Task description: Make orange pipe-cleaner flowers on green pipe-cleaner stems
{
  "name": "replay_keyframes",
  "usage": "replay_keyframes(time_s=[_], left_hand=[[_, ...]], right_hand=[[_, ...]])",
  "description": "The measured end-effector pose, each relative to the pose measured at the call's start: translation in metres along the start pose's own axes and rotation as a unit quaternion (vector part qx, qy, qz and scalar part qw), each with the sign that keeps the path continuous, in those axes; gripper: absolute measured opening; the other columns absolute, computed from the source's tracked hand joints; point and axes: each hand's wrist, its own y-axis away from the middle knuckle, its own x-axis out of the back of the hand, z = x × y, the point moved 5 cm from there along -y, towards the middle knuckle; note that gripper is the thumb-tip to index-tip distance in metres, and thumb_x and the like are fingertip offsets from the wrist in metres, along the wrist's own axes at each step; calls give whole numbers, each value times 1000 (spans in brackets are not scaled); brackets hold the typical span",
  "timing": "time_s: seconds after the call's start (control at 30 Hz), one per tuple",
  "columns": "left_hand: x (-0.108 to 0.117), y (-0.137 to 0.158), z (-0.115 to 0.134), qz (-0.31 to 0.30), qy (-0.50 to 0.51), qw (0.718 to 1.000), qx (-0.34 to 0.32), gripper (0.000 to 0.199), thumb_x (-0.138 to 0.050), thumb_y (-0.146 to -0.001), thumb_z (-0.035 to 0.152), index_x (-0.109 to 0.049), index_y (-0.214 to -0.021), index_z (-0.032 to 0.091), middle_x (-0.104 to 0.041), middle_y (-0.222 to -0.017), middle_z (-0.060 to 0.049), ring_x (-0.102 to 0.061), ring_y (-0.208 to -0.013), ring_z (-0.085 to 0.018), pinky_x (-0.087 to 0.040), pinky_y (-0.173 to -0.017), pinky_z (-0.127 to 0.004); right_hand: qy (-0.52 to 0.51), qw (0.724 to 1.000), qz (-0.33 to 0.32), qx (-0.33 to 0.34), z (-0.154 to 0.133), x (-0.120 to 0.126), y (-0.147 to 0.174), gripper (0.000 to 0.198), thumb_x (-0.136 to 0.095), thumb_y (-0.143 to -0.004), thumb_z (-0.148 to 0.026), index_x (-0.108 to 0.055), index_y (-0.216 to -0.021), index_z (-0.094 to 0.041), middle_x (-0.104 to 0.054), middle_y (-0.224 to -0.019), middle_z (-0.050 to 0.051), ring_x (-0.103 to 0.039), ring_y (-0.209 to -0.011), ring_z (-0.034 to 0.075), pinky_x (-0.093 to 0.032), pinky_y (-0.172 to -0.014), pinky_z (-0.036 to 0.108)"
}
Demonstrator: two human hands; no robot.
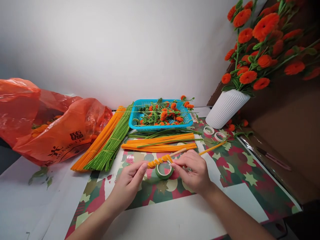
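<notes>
An orange pipe cleaner (pixel 158 162) is wound in a loose spiral around a thin wooden stick (pixel 179 152). Thumb and forefinger of my left hand (pixel 131 180) pinch the spiral's left end. My right hand (pixel 193 170) is closed on the pipe cleaner at the spiral's right end, and its straight tail runs out past that hand to the upper right. The stick's far end passes behind my right fingers. Just below the spiral, a roll of green tape (pixel 164 176) lies on the patterned mat (pixel 160 191).
Bundled orange (pixel 100 140) and green pipe cleaners (pixel 110 146) lie left, beside a red plastic bag (pixel 67 133). Behind my hands are loose orange strips (pixel 160 146) and a blue basket (pixel 162 127) of small flowers. A white vase (pixel 226 108) and white tape rolls (pixel 208 130) stand right.
</notes>
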Motion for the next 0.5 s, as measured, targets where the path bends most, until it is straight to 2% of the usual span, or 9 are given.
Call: replay_keyframes(time_s=[0.1,0.2,0.27,0.33,0.43,0.5], left_hand=[[-5,1,-11,-57,106,992,33,38,-42,-92,49,-55,-77,17,-22,-56,7,-17,-48,-9,-16,-43,-23],[-6,1,-14,-102,136,985,36,38,-43,-92,50,-54,-75,17,-21,-57,7,-17,-50,-9,-15,-44,-23],[-5,1,-11,-110,115,987,23,38,-43,-93,48,-55,-75,17,-21,-58,7,-17,-50,-9,-16,-44,-23],[-5,1,-8,-102,76,992,6,36,-41,-94,45,-57,-79,17,-22,-59,6,-19,-50,-9,-17,-44,-22],[-6,2,-1,-80,18,997,-11,36,-39,-95,43,-60,-82,16,-25,-60,6,-20,-49,-9,-17,-43,-22],[-7,2,3,-69,-17,997,-24,36,-39,-95,41,-60,-80,16,-28,-60,5,-22,-49,-9,-17,-43,-23]], right_hand=[[-108,981,-25,-157,13,-6,4,16,-66,-80,-23,-66,-65,-21,-64,-58,0,-59,-58,16,-46,-57,31],[-244,920,-66,-299,25,-15,9,11,-71,-76,-29,-70,-70,-20,-70,-72,3,-65,-67,18,-51,-54,28],[-328,881,-83,-331,26,-19,9,10,-72,-74,-30,-70,-77,-20,-70,-78,2,-65,-66,16,-51,-52,25],[-381,858,-85,-335,25,-20,8,15,-73,-73,-29,-69,-86,-21,-69,-82,1,-63,-64,13,-51,-52,22],[-402,849,-79,-333,24,-19,5,16,-73,-73,-28,-69,-87,-21,-67,-82,1,-58,-61,10,-48,-50,19],[-396,850,-74,-339,24,-18,4,13,-73,-74,-30,-69,-81,-19,-65,-76,1,-55,-58,9,-46,-48,19]])
